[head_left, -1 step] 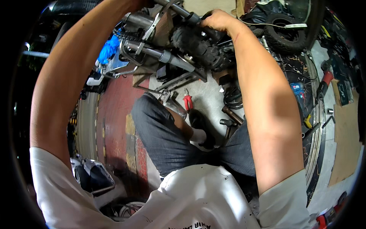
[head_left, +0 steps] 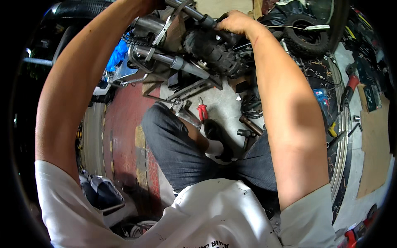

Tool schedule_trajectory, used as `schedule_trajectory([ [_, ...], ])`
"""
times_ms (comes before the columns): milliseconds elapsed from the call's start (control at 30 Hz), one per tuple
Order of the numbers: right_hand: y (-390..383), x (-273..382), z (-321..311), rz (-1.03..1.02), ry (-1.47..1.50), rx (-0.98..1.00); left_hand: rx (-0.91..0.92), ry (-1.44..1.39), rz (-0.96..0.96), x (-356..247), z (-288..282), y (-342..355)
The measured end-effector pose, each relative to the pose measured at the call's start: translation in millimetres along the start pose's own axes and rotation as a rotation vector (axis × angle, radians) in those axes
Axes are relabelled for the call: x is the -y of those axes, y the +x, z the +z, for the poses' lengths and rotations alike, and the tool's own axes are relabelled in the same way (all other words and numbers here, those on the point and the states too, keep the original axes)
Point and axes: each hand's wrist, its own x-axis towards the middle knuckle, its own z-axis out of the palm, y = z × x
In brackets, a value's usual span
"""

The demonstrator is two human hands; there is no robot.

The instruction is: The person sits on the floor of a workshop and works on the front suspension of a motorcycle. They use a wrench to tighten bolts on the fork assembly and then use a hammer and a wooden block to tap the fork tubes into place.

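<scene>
At the top of the view stands a motorcycle front end with two silver fork legs and a knobby tyre point(head_left: 213, 53) behind them. My right hand point(head_left: 235, 21) is closed around the lower end of the far fork leg point(head_left: 194, 13), palm down, with some fingers hidden behind it. My left hand point(head_left: 154, 5) reaches to the upper end of the same leg at the top edge; its fingers are dark and mostly cut off. The near fork leg point(head_left: 171, 62) lies closer to me, untouched, with a metal bracket point(head_left: 166, 29) running between the legs.
Red-handled pliers point(head_left: 202, 110), a hammer point(head_left: 246, 133) and a brown metal tube point(head_left: 251, 124) lie on the floor by my shoe point(head_left: 213, 130). A loose tyre point(head_left: 307, 37), a blue power tool point(head_left: 321, 97) and cardboard point(head_left: 374, 153) are at the right. A blue bag point(head_left: 118, 56) hangs left.
</scene>
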Motion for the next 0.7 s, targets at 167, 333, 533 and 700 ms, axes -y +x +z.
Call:
schedule_trajectory([
  [167,-38.6,24.5,-48.7,0.012,-0.151,-0.007,-0.017,-0.228,0.073,22.1,-5.9,30.4],
  [333,-58.0,33.9,-81.7,-0.093,-0.248,-0.108,-0.029,-0.557,0.262,50.7,3.6,35.8],
  [533,-94.0,39.4,-87.9,0.097,-0.281,-0.178,-0.278,-0.333,0.458,69.0,13.2,38.2],
  [700,-127.2,15.9,-58.2,0.381,-0.308,-0.040,-0.572,-0.305,0.633,74.2,33.5,55.8],
])
